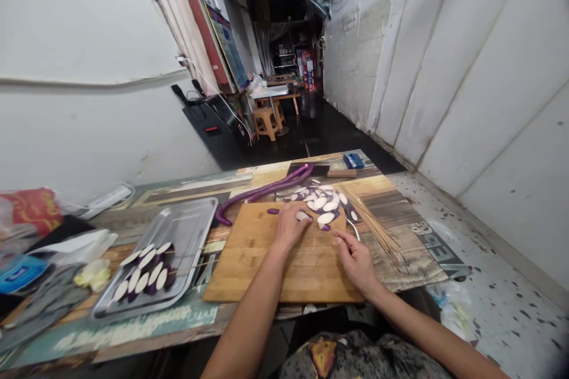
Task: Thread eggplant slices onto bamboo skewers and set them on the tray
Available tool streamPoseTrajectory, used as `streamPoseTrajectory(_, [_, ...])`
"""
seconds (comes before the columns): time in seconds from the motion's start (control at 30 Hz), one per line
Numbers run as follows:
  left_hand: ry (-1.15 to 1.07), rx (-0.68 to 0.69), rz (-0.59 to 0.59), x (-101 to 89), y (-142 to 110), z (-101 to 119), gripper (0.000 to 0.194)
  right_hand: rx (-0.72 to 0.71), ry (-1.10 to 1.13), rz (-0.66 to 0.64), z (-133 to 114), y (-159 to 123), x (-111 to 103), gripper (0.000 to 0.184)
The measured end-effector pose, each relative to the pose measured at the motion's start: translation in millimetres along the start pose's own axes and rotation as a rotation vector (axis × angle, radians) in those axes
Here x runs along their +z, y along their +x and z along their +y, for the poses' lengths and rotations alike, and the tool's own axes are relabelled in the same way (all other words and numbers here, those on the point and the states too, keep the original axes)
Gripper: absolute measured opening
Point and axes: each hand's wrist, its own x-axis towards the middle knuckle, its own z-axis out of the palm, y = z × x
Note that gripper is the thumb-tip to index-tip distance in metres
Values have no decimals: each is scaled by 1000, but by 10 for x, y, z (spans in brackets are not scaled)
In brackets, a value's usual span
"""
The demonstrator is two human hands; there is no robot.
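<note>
On the wooden cutting board (253,249), my left hand (290,226) is closed over a pale oval eggplant slice (303,215) with purple skin. A thin bamboo skewer, its tip near another piece of eggplant (326,227), is pinched in my right hand (355,259). Several cut eggplant slices (329,206) lie heaped at the board's far edge. To the right fans out a bundle of bamboo skewers (373,225). On the left, a metal tray (189,228) holds skewered slices (141,282). Long purple eggplants (262,188) rest behind the board.
At the table's far right are a blue box (353,160) and a knife's wooden handle (341,173). A grey cloth (48,302) and plastic bags (80,247) lie at the left. Stools (265,123) stand farther back, beside a small table (271,92).
</note>
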Motion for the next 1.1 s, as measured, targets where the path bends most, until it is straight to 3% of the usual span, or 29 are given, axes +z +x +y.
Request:
streamPoseTrajectory(0.17, [-81,146,-174,-143,-21,-123,23,-16,-14,-15,11,3,2,32])
streamPoseTrajectory(0.27, [-128,169,-189,-165,-11,-143,18,-28,-31,-14,13,-2,3,32])
streamPoseTrajectory(0.33, [-226,107,-118,-153,-6,-126,14,-28,-37,-23,16,-8,5,32])
streamPoseTrajectory(0.47, [-570,-175,-10,-135,8,-82,24,-38,-61,-46,35,-14,9,32])
streamPoseTrajectory(0.63, [-633,-230,92,-140,27,-111,20,-67,-61,-81,53,-8,6,31])
streamPoseTrajectory(0.77, [-788,-336,-67,-105,18,-117,23,-105,-78,-133,40,-26,-25,31])
streamPoseTrajectory(0.9, [-1035,-304,-203,-113,13,-53,32,-150,-92,-208,16,-52,-72,29])
streamPoseTrajectory(1.1, [-1059,-280,-107,-154,12,1,39,-107,-67,-292,-28,-65,-122,29])
